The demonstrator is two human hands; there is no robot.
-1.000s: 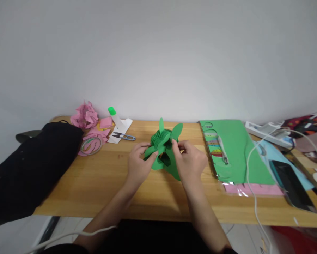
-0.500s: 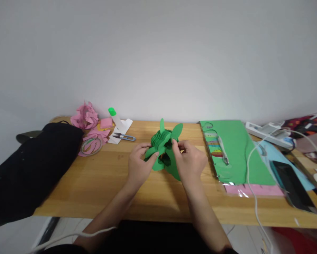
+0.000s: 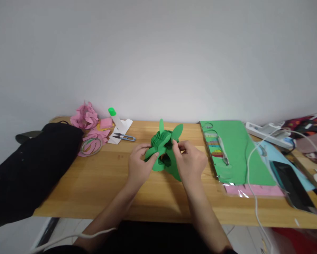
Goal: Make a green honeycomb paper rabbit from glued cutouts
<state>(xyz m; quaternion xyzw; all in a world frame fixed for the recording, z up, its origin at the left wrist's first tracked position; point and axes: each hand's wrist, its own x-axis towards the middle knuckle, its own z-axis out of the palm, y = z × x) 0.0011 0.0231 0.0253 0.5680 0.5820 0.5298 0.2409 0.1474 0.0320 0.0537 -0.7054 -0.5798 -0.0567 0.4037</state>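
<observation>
Both hands are at a green layered paper craft [image 3: 158, 141] resting on the wooden table, with leaf-like flaps sticking up at its back and rounded petals spread toward me. My left hand [image 3: 139, 162] pinches a petal on the craft's left side between thumb and fingers. On the right, my right hand [image 3: 188, 158] grips a folded part near the upright flap, thumb against curled fingers. A dark opening shows between the two hands. The fingers partly cover the craft's edges.
Thread snips [image 3: 123, 137] lie by a green-capped glue stick [image 3: 116, 118], pink paper scraps [image 3: 85, 116] and a tape roll [image 3: 91, 146]. A black bag [image 3: 39, 165] is at left. Rightward are green sheets [image 3: 235, 151], a phone [image 3: 294, 185], a power strip [image 3: 269, 134] and a white cable [image 3: 249, 169].
Almost nothing differs. Both hands keep their grip in the same place, and the craft's flaps have shifted only very slightly.
</observation>
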